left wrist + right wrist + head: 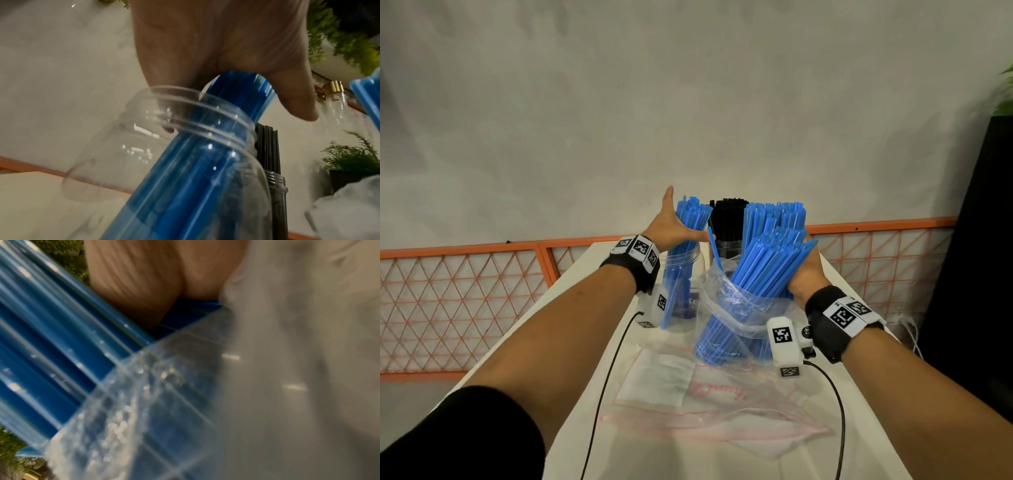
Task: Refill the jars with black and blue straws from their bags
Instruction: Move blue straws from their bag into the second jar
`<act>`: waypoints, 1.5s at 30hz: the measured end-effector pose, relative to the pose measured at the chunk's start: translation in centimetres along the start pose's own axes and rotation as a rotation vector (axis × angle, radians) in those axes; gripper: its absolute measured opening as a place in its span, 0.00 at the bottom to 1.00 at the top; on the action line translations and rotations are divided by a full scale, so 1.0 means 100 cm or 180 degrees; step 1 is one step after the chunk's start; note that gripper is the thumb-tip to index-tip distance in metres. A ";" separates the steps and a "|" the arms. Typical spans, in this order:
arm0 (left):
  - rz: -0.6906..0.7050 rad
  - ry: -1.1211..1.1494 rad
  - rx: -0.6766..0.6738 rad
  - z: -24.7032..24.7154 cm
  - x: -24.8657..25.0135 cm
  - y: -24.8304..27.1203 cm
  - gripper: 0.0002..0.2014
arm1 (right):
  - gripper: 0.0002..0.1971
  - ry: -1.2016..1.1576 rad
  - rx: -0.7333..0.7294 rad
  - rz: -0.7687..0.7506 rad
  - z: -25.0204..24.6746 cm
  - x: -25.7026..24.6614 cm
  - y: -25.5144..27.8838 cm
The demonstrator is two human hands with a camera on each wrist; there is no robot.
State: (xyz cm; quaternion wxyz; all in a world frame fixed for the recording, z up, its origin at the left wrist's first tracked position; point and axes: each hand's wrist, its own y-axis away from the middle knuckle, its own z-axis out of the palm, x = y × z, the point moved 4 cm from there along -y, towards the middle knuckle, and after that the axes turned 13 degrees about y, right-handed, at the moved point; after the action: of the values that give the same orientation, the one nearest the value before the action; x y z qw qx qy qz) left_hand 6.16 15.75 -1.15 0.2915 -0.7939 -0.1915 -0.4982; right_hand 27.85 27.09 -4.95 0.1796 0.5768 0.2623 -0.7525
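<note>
A clear jar (681,274) at the table's middle left holds a leaning bundle of blue straws (690,219). My left hand (674,224) presses against that bundle above the rim, fingers straight up and thumb spread; in the left wrist view the straws (236,94) lie in the crook of the thumb above the jar (185,142). My right hand (806,272) grips a thick fan of blue straws (760,270) standing in a clear plastic bag (732,315). Behind it a second jar (729,246) holds black straws (727,216). The right wrist view is blurred: palm, blue straws (61,340), bag film (287,369).
An empty flat plastic bag (688,394) lies on the white table (599,260) near me. Two black cables (606,370) run along the top. An orange mesh fence (465,291) stands behind, and a black planter (983,274) is at the right.
</note>
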 end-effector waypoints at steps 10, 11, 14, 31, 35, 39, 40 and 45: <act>0.0025 0.0196 0.0561 -0.002 0.000 -0.006 0.24 | 0.16 0.0215 0.0002 0.0026 -0.001 0.001 -0.001; 0.0043 0.0351 0.0715 -0.005 0.000 -0.005 0.23 | 0.16 0.0285 0.0041 0.0030 -0.001 0.001 -0.001; 0.0100 0.0857 0.1048 -0.014 0.005 -0.005 0.23 | 0.17 0.0243 0.0032 0.0068 -0.001 0.001 -0.001; -0.0366 0.1273 0.0180 -0.009 0.008 0.016 0.37 | 0.17 -0.0157 -0.0058 0.0189 0.001 0.001 0.002; -0.0408 0.1470 -0.0053 -0.019 0.007 0.025 0.40 | 0.17 0.0204 0.0026 0.0117 0.000 0.001 0.002; -0.0308 0.1489 -0.0378 -0.023 0.007 0.041 0.22 | 0.17 -0.0064 -0.0063 0.0204 0.002 0.002 0.002; -0.0271 0.1486 -0.0413 -0.023 0.005 0.045 0.22 | 0.18 -0.0085 -0.0055 0.0232 0.002 0.002 0.002; 0.0324 0.1172 0.0705 -0.045 0.004 0.058 0.22 | 0.17 -0.0177 -0.0071 0.0257 0.002 0.002 0.004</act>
State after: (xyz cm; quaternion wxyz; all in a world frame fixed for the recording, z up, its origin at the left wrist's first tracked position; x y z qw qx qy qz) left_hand 6.71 8.45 -0.82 0.4317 -0.6613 -0.1483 -0.5952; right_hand 27.86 26.70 -5.17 0.2234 0.5638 0.2420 -0.7574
